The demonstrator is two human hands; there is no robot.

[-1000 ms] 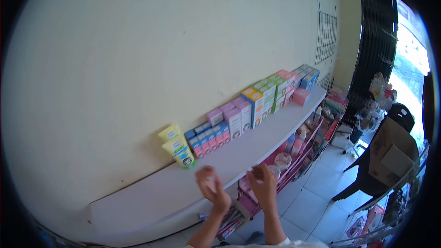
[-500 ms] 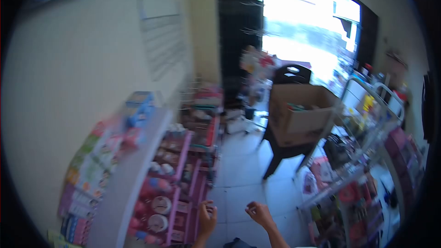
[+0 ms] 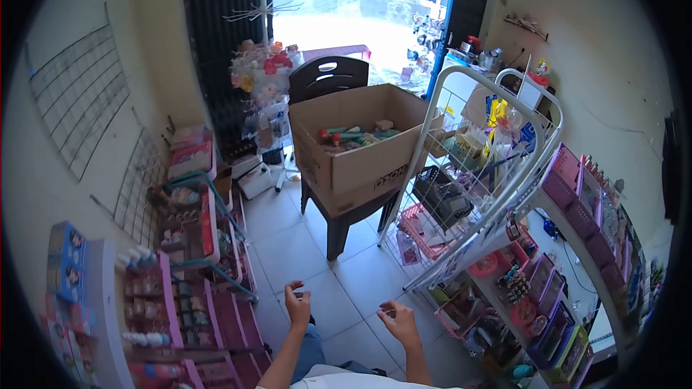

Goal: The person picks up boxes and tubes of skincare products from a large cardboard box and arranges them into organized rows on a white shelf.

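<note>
In the head view, my left hand (image 3: pixel 298 304) is raised over the tiled floor (image 3: pixel 339 288), fingers loosely bent and apart, with nothing in it. My right hand (image 3: pixel 399 323) hovers a little to the right, also unoccupied, its fingers half curled with gaps between them. Neither touches anything. Ahead of both hands, a large open cardboard box (image 3: pixel 371 173) rests on the seat of a dark plastic chair (image 3: pixel 337 227). Small colourful items (image 3: pixel 353 136) lie inside the box; its bottom is hidden. Pink shelving (image 3: pixel 173 302) with small goods stands left of my left hand.
At right, a white wire rack (image 3: pixel 472 68) holds baskets and packets, beside a display stand with purple trays (image 3: pixel 559 173). A flower-covered stand (image 3: pixel 263 64) is behind the chair's left side. Wire grids (image 3: pixel 79 93) hang on the left wall. A bright doorway (image 3: pixel 339 0) lies beyond.
My view has turned right, so the box and chair now sit nearer the middle and look closer. Both hands remain raised and hold nothing.
</note>
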